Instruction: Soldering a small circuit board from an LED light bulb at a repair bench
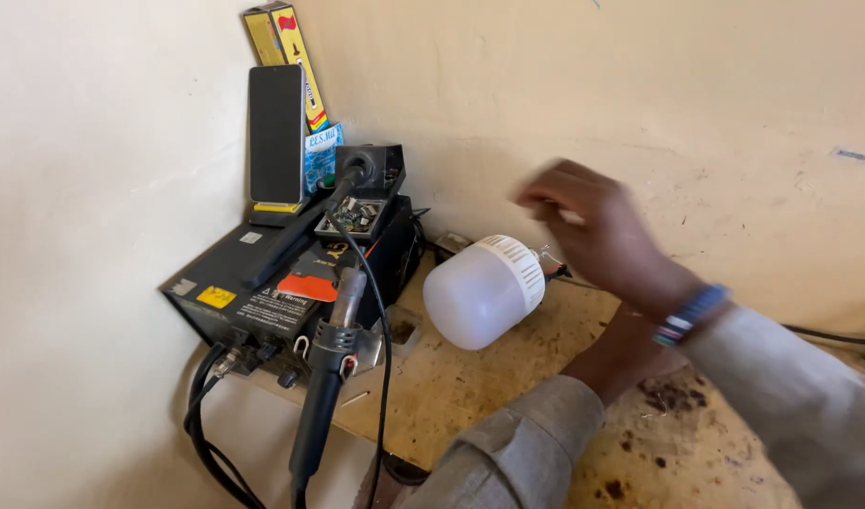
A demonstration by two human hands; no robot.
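A white LED bulb [484, 290] lies on its side on the stained wooden table [470, 396], with its ribbed base and thin bare wires pointing right. My right hand [597, 231] hovers just above and to the right of the bulb's base. It is blurred by motion, its fingers are curled together, and nothing shows in them. A beaded bracelet [692, 314] circles that wrist. My left arm in a grey sleeve [517, 443] reaches in from below. My left hand [626, 353] is mostly hidden under the right forearm, so its grip is unseen.
A black soldering station [263, 283] stands in the left corner, with a hot-air handle [324, 377] hanging off its front and black cables below. A dark phone [277, 132] leans upright on it, before yellow boxes [286, 47]. The wall runs close behind.
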